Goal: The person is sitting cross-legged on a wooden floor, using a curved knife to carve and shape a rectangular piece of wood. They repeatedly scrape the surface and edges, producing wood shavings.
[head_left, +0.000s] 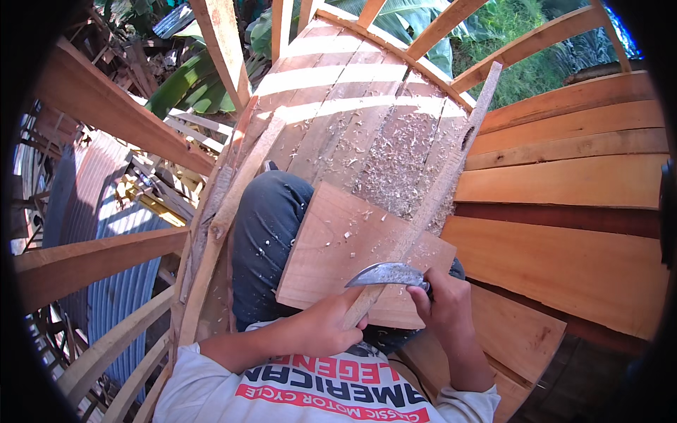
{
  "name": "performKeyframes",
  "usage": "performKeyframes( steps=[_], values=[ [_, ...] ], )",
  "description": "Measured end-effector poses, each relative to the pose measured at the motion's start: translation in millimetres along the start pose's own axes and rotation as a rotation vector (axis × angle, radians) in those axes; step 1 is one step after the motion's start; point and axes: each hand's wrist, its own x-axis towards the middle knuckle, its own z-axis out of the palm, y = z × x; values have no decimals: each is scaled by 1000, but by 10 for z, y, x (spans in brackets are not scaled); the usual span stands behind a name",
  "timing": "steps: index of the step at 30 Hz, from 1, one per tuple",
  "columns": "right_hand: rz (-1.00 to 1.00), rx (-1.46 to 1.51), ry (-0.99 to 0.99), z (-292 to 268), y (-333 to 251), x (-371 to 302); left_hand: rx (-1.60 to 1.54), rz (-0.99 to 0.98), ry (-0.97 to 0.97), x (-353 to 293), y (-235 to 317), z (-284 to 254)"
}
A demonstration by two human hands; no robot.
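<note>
My left hand [326,326] is closed around the near end of a long, rough wooden stick [431,204]. The stick slants away to the far right across a flat wooden board [328,247] lying on my lap. In my right hand [448,304] is a curved-blade knife [388,273], its handle mostly hidden by the fingers. The metal blade lies across the stick just beyond my left hand, its tip toward the left. A few pale shavings are scattered on the board.
Curled wood shavings [402,155] cover part of the plank floor [310,141] ahead. Stacked planks [564,261] stand to the right. Wooden rails [106,254] and posts [222,49] frame the left and far sides. Corrugated metal sheets [123,289] lie beyond on the left.
</note>
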Motion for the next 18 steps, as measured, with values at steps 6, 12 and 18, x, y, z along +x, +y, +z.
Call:
performKeyframes(
  steps=[6,12,18],
  values=[
    [-47,-14,-17,87,-48,-31,-91,-87,-58,0,-4,-14],
    [95,-43,20,81,158,35,-190,-141,-99,-35,16,-8],
    [157,-72,91,37,250,109,-221,-112,-83,-84,26,29]
  ],
)
